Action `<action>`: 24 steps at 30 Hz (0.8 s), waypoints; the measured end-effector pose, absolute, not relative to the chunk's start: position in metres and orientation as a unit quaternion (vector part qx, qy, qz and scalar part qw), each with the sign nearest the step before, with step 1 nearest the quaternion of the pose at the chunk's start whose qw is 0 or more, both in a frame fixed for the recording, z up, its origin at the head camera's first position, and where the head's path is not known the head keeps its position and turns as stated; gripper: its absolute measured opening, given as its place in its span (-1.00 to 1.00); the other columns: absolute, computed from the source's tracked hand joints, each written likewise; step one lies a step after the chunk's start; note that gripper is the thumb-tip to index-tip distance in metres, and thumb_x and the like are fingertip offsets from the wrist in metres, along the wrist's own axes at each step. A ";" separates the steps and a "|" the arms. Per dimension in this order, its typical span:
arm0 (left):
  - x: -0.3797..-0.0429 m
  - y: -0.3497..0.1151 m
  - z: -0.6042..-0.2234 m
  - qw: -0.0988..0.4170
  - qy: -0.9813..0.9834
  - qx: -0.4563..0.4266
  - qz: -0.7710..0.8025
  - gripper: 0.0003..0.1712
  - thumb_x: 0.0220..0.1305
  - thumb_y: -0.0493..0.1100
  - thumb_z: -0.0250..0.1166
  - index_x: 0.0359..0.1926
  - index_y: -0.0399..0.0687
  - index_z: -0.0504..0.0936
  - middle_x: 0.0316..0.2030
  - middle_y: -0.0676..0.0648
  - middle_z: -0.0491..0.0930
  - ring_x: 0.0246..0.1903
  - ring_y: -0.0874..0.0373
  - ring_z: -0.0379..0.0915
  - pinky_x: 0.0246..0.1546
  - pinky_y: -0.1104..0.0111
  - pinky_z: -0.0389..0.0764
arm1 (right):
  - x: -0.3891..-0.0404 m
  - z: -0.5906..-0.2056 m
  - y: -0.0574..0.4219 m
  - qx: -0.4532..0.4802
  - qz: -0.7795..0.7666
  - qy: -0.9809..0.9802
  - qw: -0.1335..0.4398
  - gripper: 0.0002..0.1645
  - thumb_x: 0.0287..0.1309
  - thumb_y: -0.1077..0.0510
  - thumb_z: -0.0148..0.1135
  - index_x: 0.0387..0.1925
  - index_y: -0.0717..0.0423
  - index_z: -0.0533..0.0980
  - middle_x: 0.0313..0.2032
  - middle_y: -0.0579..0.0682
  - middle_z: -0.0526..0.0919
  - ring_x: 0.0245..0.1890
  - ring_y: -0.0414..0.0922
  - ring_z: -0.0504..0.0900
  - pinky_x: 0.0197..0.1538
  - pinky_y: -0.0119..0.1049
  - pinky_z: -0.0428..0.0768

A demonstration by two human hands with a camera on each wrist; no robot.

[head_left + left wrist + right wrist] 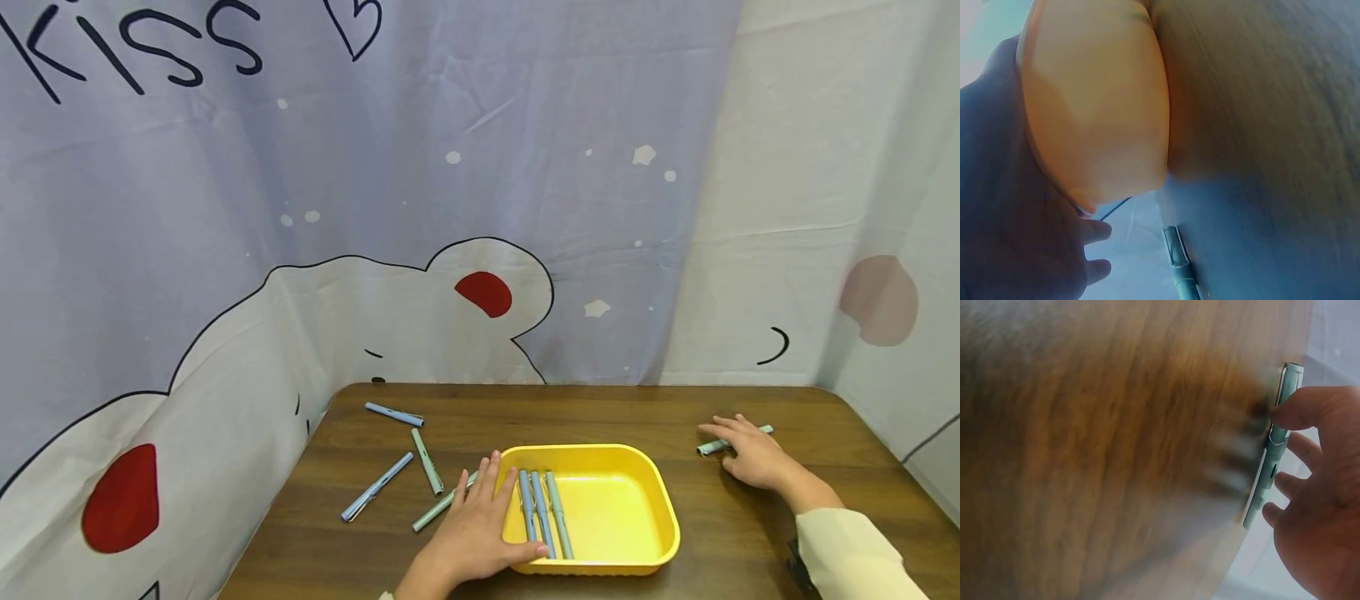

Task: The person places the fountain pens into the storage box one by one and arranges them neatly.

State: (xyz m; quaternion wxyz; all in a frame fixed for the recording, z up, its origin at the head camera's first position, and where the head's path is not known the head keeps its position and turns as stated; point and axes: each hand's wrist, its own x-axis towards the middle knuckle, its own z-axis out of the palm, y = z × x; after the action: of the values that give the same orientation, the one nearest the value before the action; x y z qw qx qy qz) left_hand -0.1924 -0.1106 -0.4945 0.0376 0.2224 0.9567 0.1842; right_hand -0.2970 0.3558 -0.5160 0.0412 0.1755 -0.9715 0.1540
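Observation:
A yellow tray (615,533) stands on the table with two blue pens (539,512) and a green pen (558,517) side by side at its left. My left hand (480,529) rests on the tray's near-left corner, fingers spread and fairly straight, thumb over the front rim. The left wrist view shows that hand (1016,187) along the tray wall (1097,112). On the right, my right hand (753,454) is over another green pen (714,447) lying on the table. In the right wrist view, its thumb and fingers pinch this capped pen (1279,434) from both sides.
Left of the tray lie a blue pen (393,414), a green pen (427,462), a second blue pen (378,486) and a green pen (435,511) partly behind my left hand. A printed curtain (600,208) hangs behind the wooden table (600,412).

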 end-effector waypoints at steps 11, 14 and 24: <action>-0.191 -0.110 -0.493 0.034 0.957 0.222 0.184 0.25 0.15 0.59 0.17 0.60 -0.08 0.06 0.61 -0.20 -0.25 0.58 -0.18 -0.25 0.49 -0.23 -0.18 | -0.298 -0.519 0.357 0.212 0.139 -0.963 0.088 -0.63 0.11 0.42 0.31 -0.01 0.21 0.67 -0.06 0.27 0.64 -0.04 0.35 0.56 -0.02 0.29 0.53; -0.191 -0.110 -0.494 0.032 0.957 0.222 0.183 0.25 0.15 0.59 0.17 0.60 -0.08 0.06 0.61 -0.20 -0.24 0.58 -0.18 -0.25 0.49 -0.23 -0.17 | -0.297 -0.520 0.358 0.216 0.141 -0.961 0.105 -0.71 0.11 0.39 0.36 -0.10 0.15 0.70 -0.19 0.11 0.64 -0.16 0.20 0.57 -0.09 0.17 0.55; -0.192 -0.111 -0.494 0.034 0.956 0.223 0.187 0.25 0.16 0.59 0.18 0.60 -0.08 0.06 0.61 -0.21 -0.25 0.58 -0.18 -0.25 0.49 -0.23 -0.18 | -0.295 -0.517 0.359 0.219 0.148 -0.955 0.139 -0.76 0.10 0.37 0.39 -0.15 0.18 0.67 -0.31 -0.04 0.60 -0.29 0.01 0.58 -0.19 0.02 0.59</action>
State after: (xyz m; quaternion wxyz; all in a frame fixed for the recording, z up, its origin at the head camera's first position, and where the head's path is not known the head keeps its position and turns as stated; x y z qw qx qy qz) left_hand -0.1915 -0.1107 -0.4943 0.0339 0.2233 0.9560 0.1871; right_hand -0.2948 0.3588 -0.5173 0.1387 0.2185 -0.9545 0.1481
